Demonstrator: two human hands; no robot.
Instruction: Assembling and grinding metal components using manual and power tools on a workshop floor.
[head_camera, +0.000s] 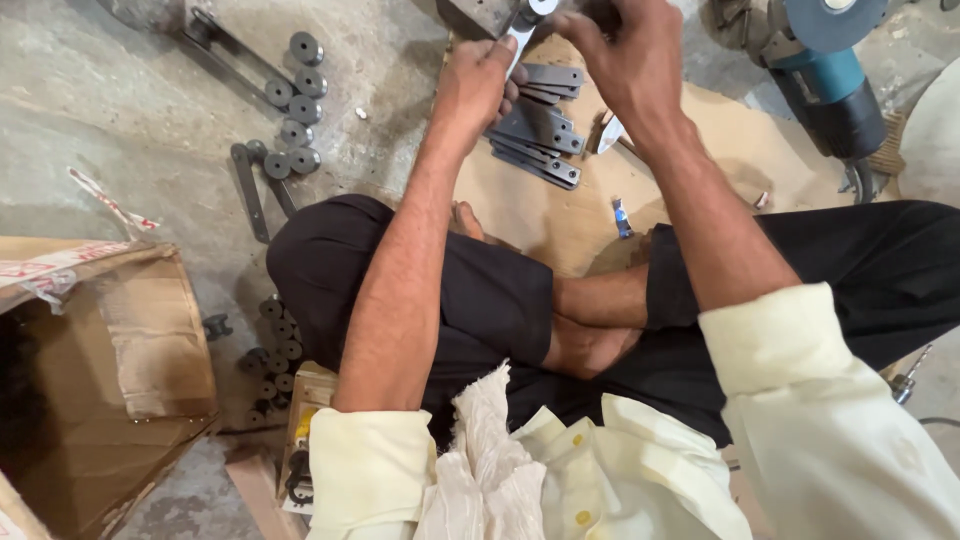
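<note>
My left hand (478, 78) grips a flat light metal strip (520, 38) near the top edge of the view. My right hand (622, 55) closes on the same piece from the right, fingers curled over its upper end. Just beyond them sits a grey metal block (475, 14), partly cut off by the frame. Under both hands a stack of flat grey metal plates (540, 135) lies on a brown board (560, 220). I sit cross-legged in dark trousers, bare feet tucked in front of me.
An angle grinder (820, 70) with a teal body lies at the top right. Several dark round metal discs (298, 105) and bars lie on the concrete floor at left, more discs (272, 350) by my knee. An open cardboard box (100, 380) stands at the lower left.
</note>
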